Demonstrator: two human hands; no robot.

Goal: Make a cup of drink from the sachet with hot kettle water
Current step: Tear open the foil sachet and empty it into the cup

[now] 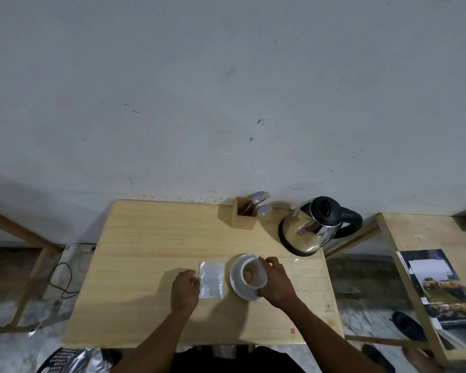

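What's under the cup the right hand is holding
A white saucer sits under the cup, on the wooden table. The right hand and cup cover the saucer's middle and right side, so actual contact can't be seen.

Surface (151, 238) pale wood, light grain, small red mark near its right front corner. Sachet (211, 279) plain silver. Saucer (237, 275) white. Cup (254, 273) translucent white, brown-orange inside. Kettle (311, 230) shiny steel, black lid, handle and base. Holder (244, 220) tan wood, cutlery silver. Wall (226, 90) off-white, dark specks. Book (439, 289) dark cover, photo print.
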